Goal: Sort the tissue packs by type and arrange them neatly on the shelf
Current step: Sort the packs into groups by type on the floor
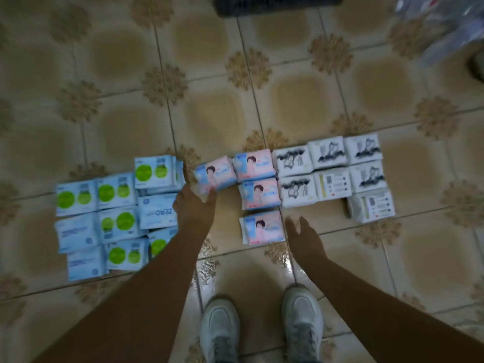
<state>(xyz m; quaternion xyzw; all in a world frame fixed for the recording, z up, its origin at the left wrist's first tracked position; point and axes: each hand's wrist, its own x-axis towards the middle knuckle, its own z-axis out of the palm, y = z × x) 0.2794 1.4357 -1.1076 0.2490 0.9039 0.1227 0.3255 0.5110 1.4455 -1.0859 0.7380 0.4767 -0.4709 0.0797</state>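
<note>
Tissue packs lie grouped on the tiled floor. On the left are several blue packs with green circles (115,191). In the middle are pink and blue packs (258,193) showing a child's picture. On the right are white packs with black ink drawings (327,153). My left hand (195,205) grips a tilted pink and blue pack (213,174) by its near edge, between the blue group and the pink column. My right hand (305,238) hovers with relaxed, spread fingers just right of the nearest pink pack (262,227), holding nothing.
My two white shoes (262,328) stand on the tiles below the packs. A dark object (277,5) lies at the top edge. A crumpled plastic bag (445,30) sits in the top right corner. Bare patterned floor stretches beyond the packs.
</note>
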